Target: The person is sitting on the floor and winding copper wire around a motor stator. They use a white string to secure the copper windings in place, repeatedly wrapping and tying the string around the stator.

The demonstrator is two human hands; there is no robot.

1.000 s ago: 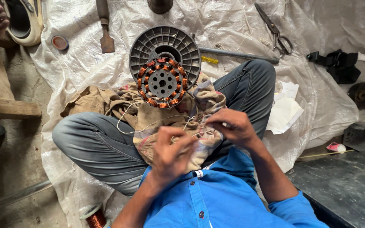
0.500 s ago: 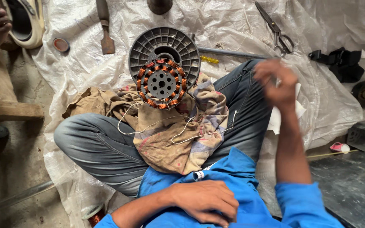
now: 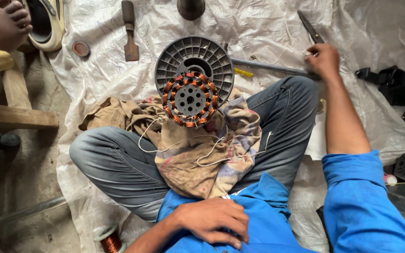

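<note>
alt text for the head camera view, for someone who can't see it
A person sitting cross-legged reaches the right hand to scissors on white sheeting; the left hand rests on their blue shirt. A copper-wound stator sits at a cloth on the lap.

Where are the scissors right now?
In the head view the scissors lie on the white sheet at upper right, just above the right hand, which reaches toward them beyond the knee.
</note>
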